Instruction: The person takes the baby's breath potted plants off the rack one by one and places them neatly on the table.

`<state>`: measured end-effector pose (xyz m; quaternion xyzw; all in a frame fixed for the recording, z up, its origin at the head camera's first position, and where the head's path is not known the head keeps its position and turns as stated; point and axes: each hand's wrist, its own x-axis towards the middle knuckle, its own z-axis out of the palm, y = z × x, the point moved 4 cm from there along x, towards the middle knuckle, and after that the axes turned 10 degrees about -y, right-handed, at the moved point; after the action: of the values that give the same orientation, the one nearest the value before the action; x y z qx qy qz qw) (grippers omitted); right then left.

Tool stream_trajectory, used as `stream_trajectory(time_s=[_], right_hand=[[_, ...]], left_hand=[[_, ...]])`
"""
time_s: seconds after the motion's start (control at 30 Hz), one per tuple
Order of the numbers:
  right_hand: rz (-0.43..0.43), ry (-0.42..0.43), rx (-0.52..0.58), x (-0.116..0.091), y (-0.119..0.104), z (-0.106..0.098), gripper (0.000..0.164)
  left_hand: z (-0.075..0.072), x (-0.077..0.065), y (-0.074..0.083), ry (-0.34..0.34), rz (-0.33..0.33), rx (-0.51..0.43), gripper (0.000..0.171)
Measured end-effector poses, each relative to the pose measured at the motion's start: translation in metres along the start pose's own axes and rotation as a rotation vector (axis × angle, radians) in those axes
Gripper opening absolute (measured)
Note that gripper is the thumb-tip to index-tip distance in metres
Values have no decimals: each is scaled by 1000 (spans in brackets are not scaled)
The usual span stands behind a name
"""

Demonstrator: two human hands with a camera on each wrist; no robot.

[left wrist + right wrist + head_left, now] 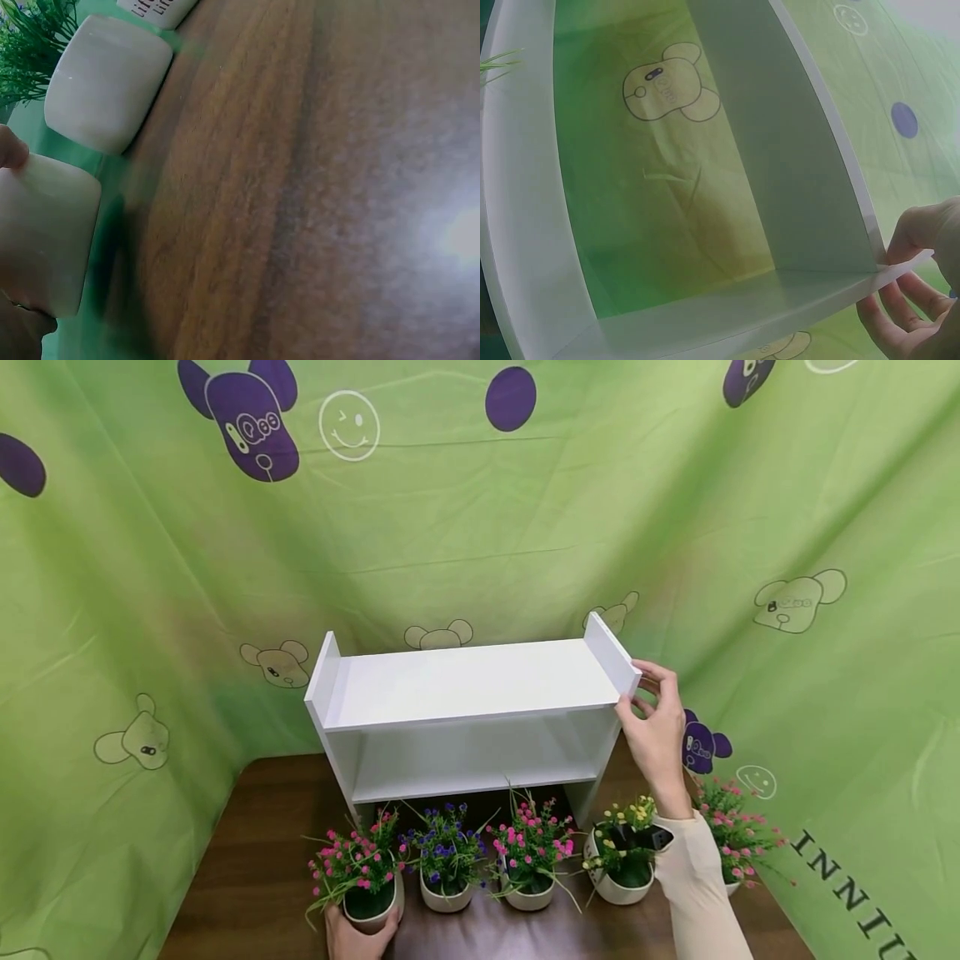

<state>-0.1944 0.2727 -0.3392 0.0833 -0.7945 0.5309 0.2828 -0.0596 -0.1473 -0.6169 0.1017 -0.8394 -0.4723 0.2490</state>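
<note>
With fingers and thumb around its sides, my left hand (pixel 356 939) grips a white pot of pink flowers (pixel 362 858) at the left end of a row. The left wrist view shows that white pot (pixel 46 232) tilted in the frame, with fingertips on its wall. My right hand (pixel 654 731) pinches the front edge of the right side panel of a white two-tier shelf (pixel 472 681). Seen from the right wrist, the thumb and fingers lie on either side of the panel (pixel 904 268), at the corner where the upper board meets it.
To the right of the held pot stand pots with blue flowers (pixel 447 852), pink flowers (pixel 531 843) and yellow flowers (pixel 621 843). Another pink-flowered plant (pixel 735 831) is beyond the right forearm. The brown table (pixel 247 860) backs onto a green printed curtain (pixel 450 527).
</note>
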Motion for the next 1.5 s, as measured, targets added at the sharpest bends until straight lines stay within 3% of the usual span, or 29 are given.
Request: stream_trajectory(time_s=[0.1, 0.33, 0.57, 0.73, 0.87, 1.07, 1.23, 1.43, 1.5], right_hand=[[7, 0, 1, 0, 0, 0, 52], [8, -4, 4, 2, 2, -1, 53], [12, -2, 11, 2, 3, -1, 53], [8, -1, 16, 2, 3, -1, 53], [11, -5, 20, 1, 2, -1, 53], [3, -4, 24, 0, 1, -1, 53], [-1, 0, 23, 0, 1, 0, 53], [5, 2, 6, -2, 1, 0, 51], [5, 2, -1, -2, 2, 0, 52]], left_hand=[[2, 3, -3, -15, 18, -13, 107], [8, 2, -7, -13, -9, 13, 103], [10, 1, -5, -58, -115, 47, 87], [10, 1, -5, -100, -166, 25, 86], [9, 2, -4, -108, -168, 33, 90], [9, 4, -8, -86, -121, 53, 96], [8, 6, -9, -122, -111, 57, 98], [2, 5, -4, -155, -165, 64, 96], [0, 5, -1, -161, -176, 49, 104]])
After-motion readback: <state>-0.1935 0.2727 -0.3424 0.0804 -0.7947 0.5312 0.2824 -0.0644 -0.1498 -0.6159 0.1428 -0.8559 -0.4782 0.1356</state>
